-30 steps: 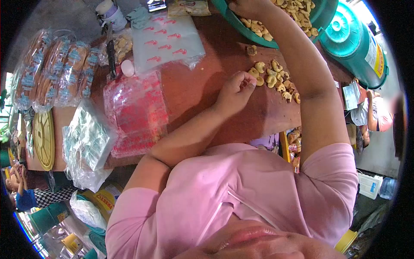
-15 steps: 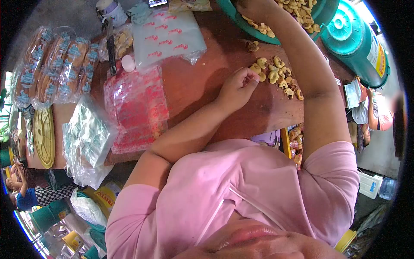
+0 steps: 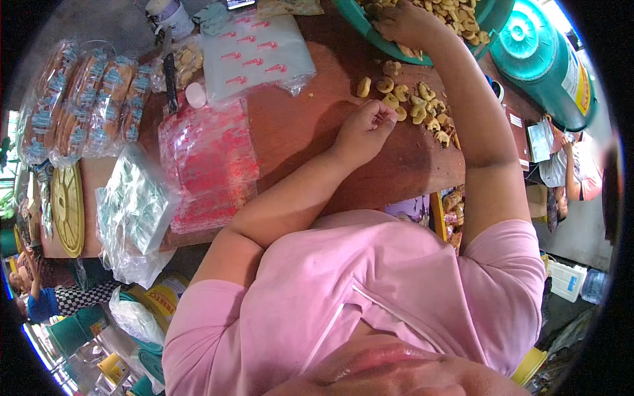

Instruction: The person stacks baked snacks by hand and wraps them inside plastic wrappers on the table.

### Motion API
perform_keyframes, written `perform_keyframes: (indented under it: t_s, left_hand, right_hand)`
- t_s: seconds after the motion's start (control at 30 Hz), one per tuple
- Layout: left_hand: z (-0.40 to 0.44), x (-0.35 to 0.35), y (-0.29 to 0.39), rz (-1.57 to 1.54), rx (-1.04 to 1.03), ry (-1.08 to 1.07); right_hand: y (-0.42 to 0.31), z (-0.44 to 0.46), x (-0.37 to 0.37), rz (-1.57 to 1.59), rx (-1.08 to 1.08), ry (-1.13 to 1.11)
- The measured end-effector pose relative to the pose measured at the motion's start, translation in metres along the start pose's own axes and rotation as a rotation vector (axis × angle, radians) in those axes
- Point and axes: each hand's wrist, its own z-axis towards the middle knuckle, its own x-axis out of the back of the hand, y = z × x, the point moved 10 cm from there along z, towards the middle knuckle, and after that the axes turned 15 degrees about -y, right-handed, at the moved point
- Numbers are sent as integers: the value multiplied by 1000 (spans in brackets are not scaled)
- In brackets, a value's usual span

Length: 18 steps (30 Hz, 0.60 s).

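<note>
Nearby, the left hand (image 3: 366, 132), fingers curled in, rests beside the pastry pieces (image 3: 419, 113) on the table (image 3: 297, 152); farther, the right hand (image 3: 411, 28) reaches into the green basin (image 3: 503, 14), its grip hidden. Handle pieces lightly; they appear brittle.

The basin (image 3: 500, 20) sits on the table (image 3: 297, 135), with snack pieces (image 3: 459, 20) in it and the right hand (image 3: 409, 28) at its near left side. On the basin's near side, loose pieces (image 3: 419, 113) lie just beside the left hand (image 3: 364, 132). To the basin's right is 1 lidded bucket (image 3: 545, 66). To its left lies a bag stack (image 3: 267, 58), and farther left lie wrapped packs (image 3: 86, 102).
</note>
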Motion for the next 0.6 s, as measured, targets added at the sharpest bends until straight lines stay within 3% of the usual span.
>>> perform_keyframes:
  t_s: [0.1,0.2,0.3,0.4,0.6]
  left_hand:
    - [0,-2,-3,-91,96,-46]
    - [-2,-3,-2,-106,78,-25]
    - [-3,1,3,-43,22,7]
    - [-3,-1,-1,-52,17,12]
    - [-1,6,-1,-60,59,38]
  right_hand:
    - [23,-58,26,772,-441,-203]
    - [26,-27,-18,593,-336,10]
    - [21,-65,-9,828,-503,294]
    - [7,-73,-16,830,-498,119]
    - [-49,-127,-21,1013,-298,473]
